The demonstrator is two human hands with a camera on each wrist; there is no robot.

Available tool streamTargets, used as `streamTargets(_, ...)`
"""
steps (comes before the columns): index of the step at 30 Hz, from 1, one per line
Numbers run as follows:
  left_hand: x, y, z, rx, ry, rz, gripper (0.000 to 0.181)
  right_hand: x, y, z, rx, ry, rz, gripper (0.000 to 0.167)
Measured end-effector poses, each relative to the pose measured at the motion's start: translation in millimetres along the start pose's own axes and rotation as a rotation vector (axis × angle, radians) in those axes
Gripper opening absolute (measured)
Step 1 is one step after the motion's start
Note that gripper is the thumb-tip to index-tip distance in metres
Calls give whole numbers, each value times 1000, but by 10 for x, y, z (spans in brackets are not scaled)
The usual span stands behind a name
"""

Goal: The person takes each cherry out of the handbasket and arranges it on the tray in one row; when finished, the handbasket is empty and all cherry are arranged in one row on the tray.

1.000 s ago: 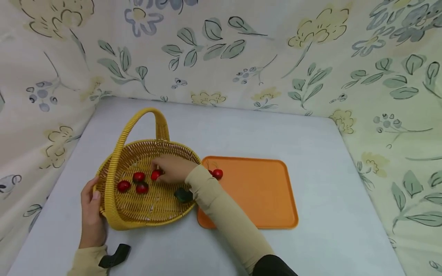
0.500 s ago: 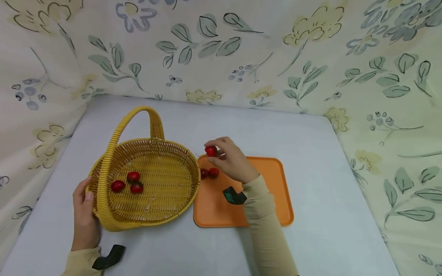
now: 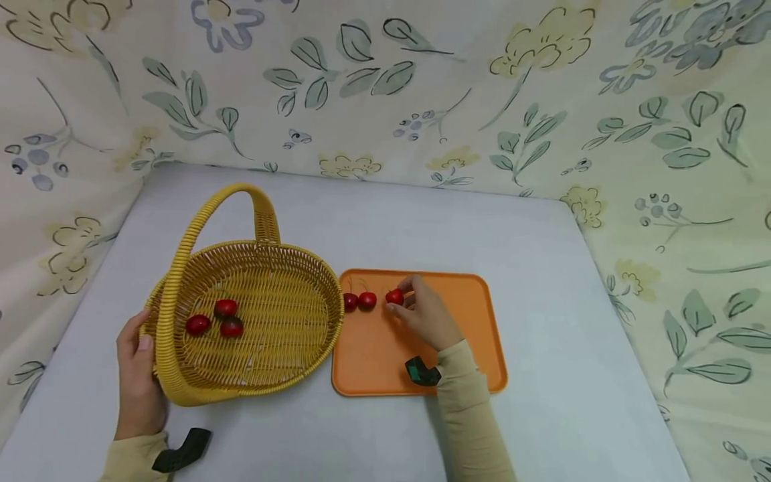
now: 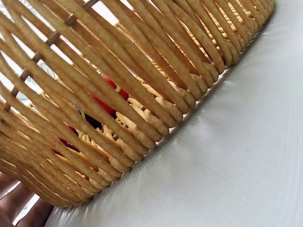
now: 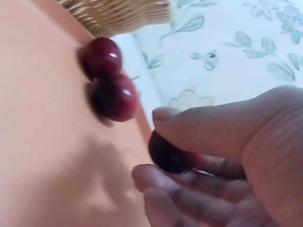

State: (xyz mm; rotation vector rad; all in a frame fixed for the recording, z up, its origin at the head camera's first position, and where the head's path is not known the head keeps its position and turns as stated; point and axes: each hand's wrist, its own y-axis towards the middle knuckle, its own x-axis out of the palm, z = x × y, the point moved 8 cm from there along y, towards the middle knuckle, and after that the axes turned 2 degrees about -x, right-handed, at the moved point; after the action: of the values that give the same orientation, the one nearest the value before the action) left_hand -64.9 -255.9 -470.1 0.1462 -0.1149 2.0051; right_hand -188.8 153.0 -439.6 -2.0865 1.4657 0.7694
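My right hand (image 3: 426,314) pinches a red cherry (image 3: 394,297) between thumb and fingers over the orange tray (image 3: 373,368). In the right wrist view the held cherry (image 5: 173,153) looks dark, with the thumb against it. Two more cherries (image 3: 367,300) lie side by side at the tray's left, close to the basket. My left hand (image 3: 140,381) holds the left side of the yellow wicker basket (image 3: 289,348). Three cherries (image 3: 225,308) are grouped in the left part of that basket. Through its weave in the left wrist view, red cherries (image 4: 106,101) show partly.
The basket's tall arched handle (image 3: 181,268) rises over its left part. Basket and tray stand side by side on a white table (image 3: 560,321). Flowered cloth (image 3: 446,87) hangs behind the table and along its sides.
My right hand has taken a cherry out of the basket, carried it right and lowered it over the tray. My left hand has stayed at the basket. The head view has shifted slightly.
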Motion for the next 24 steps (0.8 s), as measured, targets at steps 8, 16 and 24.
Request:
streamTargets(8, -15, 14, 53, 37, -59, 0, 43, 126, 73, -59, -80, -64, 31, 32)
streamTargets(16, -7, -2, 18, 6, -23, 4, 43, 200, 96, 47, -32, -105, 44, 34)
streamTargets(24, 3, -4, 20, -4, -3, -5, 44, 212, 88, 51, -44, -127, 58, 38)
